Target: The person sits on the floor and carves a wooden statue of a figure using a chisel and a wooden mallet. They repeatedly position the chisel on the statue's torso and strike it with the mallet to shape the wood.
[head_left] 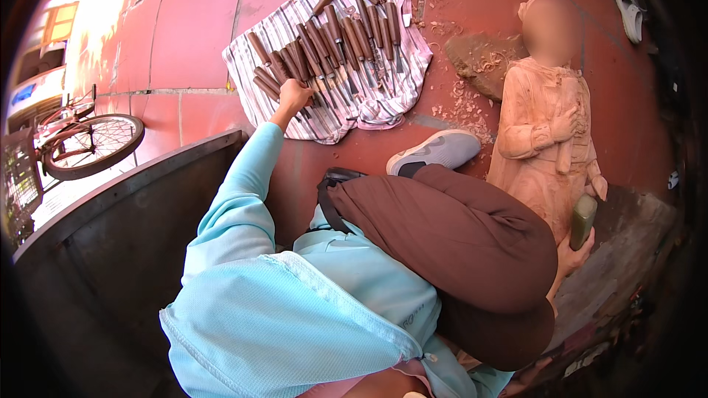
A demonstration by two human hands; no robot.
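Observation:
My left hand [295, 96] reaches forward to the lower left part of a row of wood carving chisels [317, 48]. Its fingers are closed at a brown chisel handle [279, 66]; the fingertips are partly hidden. The chisels, with dark wooden handles and metal blades, lie side by side on a striped cloth [254, 114]. At the right, beside my knee, my right hand [574, 256] is wrapped round a thick olive-green wooden mallet [583, 221], its blunt end up. Next to it lies a carved wooden figure [542, 133] in a robe, one carved hand on its chest.
A flat stone or wood slab [479, 66] lies beyond the figure, with wood shavings [464, 107] around it. A dark panel edge [133, 180] runs along my left, with a bicycle wheel [92, 146] behind it. A white clog [629, 15] lies far right on red tiles.

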